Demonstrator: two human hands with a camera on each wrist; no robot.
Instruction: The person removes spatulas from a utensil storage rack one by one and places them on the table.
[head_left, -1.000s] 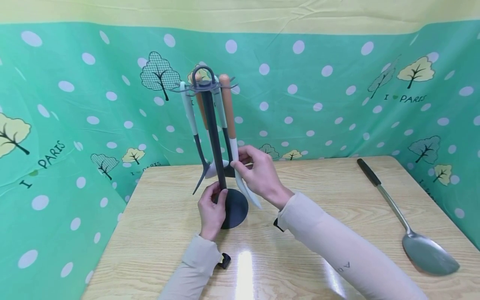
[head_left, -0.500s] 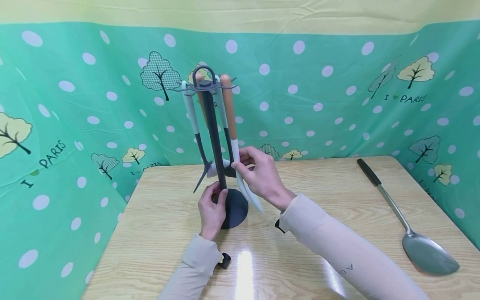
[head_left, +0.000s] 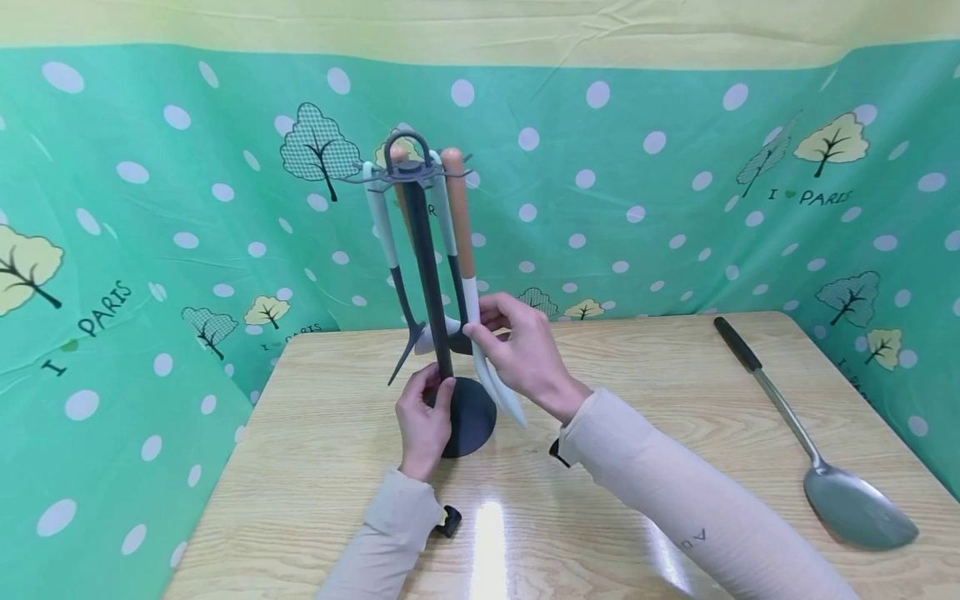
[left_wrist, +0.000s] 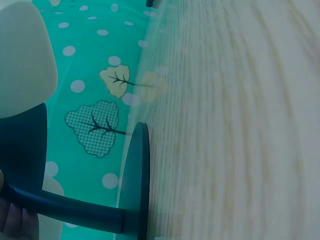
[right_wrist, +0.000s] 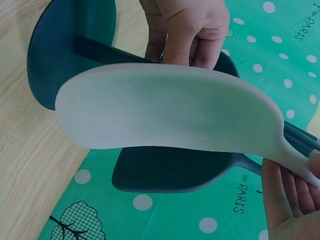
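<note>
A black utensil stand point(head_left: 429, 275) with a round base point(head_left: 472, 425) stands on the table, its top ring bearing several hung utensils. Low on its pole, just above the base, my left hand point(head_left: 423, 421) grips it. My right hand point(head_left: 525, 354) pinches the neck of a white spatula point(right_wrist: 170, 107), whose wooden handle point(head_left: 460, 217) reaches up to the ring at the right side. Behind the white blade, the right wrist view shows a dark turner point(right_wrist: 175, 167). Whether the spatula's handle sits on a hook cannot be made out.
A metal wok spatula point(head_left: 858, 508) with a black handle lies at the table's right side. Pale green handled utensils point(head_left: 381, 221) hang around the pole. A green dotted cloth point(head_left: 637, 208) rises behind and beside the wooden table point(head_left: 300, 467).
The white spatula has shifted slightly right and its blade tip a little down, my right hand moving with it. In the last half second hardly anything moves. My left hand stays put.
</note>
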